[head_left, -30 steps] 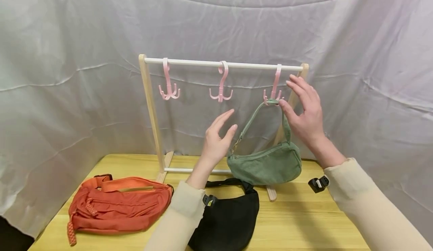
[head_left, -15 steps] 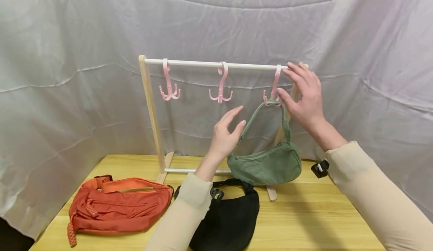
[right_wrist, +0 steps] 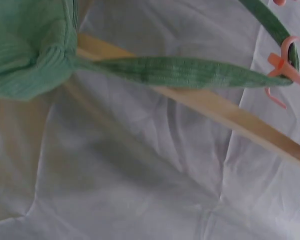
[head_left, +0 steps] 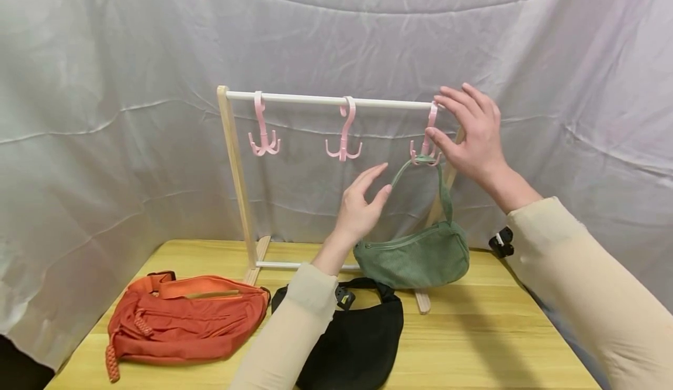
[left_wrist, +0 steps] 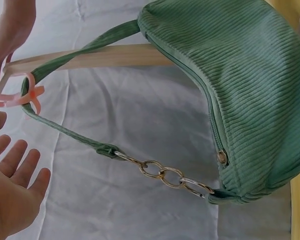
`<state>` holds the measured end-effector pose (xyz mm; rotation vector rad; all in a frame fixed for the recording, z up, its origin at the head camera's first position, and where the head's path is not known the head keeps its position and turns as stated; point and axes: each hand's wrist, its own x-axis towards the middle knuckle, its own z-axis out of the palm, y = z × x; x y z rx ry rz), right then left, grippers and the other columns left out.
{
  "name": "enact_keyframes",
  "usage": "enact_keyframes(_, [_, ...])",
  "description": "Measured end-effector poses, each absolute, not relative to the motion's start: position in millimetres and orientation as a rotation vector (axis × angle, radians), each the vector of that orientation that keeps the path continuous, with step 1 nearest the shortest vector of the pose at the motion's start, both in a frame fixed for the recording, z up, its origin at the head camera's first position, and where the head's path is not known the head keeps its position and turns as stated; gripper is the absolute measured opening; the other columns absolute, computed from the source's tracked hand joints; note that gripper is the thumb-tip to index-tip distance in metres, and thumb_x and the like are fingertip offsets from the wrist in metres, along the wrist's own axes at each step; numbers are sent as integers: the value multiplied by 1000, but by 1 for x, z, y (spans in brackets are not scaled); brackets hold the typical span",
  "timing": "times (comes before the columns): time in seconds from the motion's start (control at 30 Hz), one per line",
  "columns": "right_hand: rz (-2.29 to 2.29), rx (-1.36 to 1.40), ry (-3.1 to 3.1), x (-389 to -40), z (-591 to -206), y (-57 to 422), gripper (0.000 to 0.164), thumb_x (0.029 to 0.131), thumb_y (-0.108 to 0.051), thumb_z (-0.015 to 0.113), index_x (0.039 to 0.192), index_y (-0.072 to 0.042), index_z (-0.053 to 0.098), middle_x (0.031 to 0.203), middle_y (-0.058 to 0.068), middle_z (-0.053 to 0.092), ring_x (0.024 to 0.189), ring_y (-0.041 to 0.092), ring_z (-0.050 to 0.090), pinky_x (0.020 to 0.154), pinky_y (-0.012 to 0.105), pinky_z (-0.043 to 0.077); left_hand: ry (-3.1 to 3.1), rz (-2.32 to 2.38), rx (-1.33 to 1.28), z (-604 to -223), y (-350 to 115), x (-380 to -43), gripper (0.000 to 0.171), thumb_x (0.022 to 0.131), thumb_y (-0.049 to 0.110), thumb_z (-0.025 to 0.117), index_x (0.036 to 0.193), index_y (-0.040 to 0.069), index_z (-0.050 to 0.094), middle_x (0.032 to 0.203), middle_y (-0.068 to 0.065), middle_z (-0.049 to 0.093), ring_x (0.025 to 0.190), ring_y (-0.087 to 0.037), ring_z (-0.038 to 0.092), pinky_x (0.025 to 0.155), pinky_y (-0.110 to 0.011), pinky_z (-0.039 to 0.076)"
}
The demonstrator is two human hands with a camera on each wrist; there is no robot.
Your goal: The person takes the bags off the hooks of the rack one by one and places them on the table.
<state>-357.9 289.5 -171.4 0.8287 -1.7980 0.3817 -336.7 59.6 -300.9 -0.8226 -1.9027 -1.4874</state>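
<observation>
A green corduroy shoulder bag (head_left: 415,256) hangs by its strap (head_left: 446,200) from the right pink hook (head_left: 430,124). My right hand (head_left: 473,130) is at this hook, fingertips by its top at the white bar and thumb beside its stem. My left hand (head_left: 360,206) is held left of the strap, fingers extended and apart from the thumb, with nothing in it. In the left wrist view, a chain of metal rings (left_wrist: 162,173) joins the strap to the bag. The right wrist view shows the strap looped over the hook (right_wrist: 280,64), and most of my right hand is out of frame.
A wooden rack with a white bar (head_left: 299,98) bears two more pink hooks, one in the middle (head_left: 344,130) and one at left (head_left: 263,127). On the wooden table (head_left: 462,337) lie an orange-red waist bag (head_left: 184,326) and a black bag (head_left: 363,343). Grey cloth (head_left: 336,39) hangs behind.
My right hand has risen from beside the strap's top to the hook's upper part and the bar. My left hand has moved right, toward the strap. The green bag stays hanging.
</observation>
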Motion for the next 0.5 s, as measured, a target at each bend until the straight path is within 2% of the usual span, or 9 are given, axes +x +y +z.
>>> enact_keyframes(0.13, [354, 864, -1826, -362, -167, 296, 63, 99, -57, 62, 135, -4, 66, 144, 16, 62, 142, 45, 43, 120, 57, 22, -1926, -1470, -835, -300, 63, -339, 45, 101, 14, 66, 146, 9, 60, 149, -7, 59, 141, -20, 52, 119, -29, 35])
enact_keyframes(0.3, [422, 948, -1815, -367, -164, 303, 73, 96, -66, 60, 132, -3, 67, 138, 18, 65, 133, 45, 48, 120, 50, 28, -1938, -1470, -850, -299, 69, -343, 46, 102, 15, 66, 147, 11, 60, 149, -6, 59, 141, -19, 52, 119, -27, 35])
enact_keyframes(0.5, [438, 977, -1783, -366, -164, 306, 66, 95, -60, 65, 130, -5, 68, 125, 20, 71, 114, 43, 54, 110, 41, 32, -1937, -1499, -840, -300, 76, -344, 45, 102, 16, 66, 147, 12, 60, 149, -4, 60, 140, -17, 52, 118, -27, 35])
